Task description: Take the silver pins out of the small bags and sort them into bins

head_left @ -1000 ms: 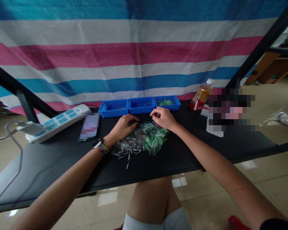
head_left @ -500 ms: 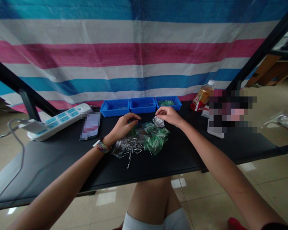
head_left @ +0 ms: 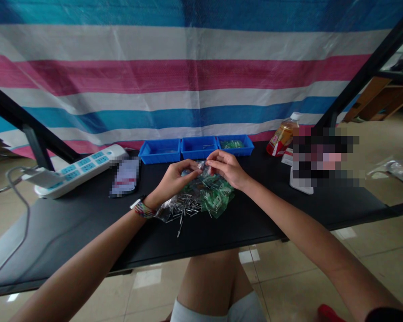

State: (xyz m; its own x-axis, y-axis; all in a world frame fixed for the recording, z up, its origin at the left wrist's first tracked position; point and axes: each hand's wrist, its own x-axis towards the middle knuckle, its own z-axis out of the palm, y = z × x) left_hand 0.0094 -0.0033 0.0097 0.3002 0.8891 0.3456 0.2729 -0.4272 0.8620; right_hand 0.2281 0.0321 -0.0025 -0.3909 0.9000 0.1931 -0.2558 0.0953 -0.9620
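A small clear plastic bag is pinched between my two hands above the pile. My left hand, with a woven bracelet at its wrist, has thumb and fingers closed on the bag's left side. From the right, my right hand grips the same bag by its upper edge. What the bag contains is too small to make out. Below the hands lie loose metal rivet-like pins, some on clear plastic. Green-tinted bags with pale pieces inside lie to the right of the pins.
Behind the hands stand three blue bins, a left bin, a middle bin and a right bin holding green packets. A power strip and phone lie left. A drink bottle stands right on the black table.
My right hand has moved left with the clear bag, and my left hand has come in to meet it. Both hands now hold the bag.
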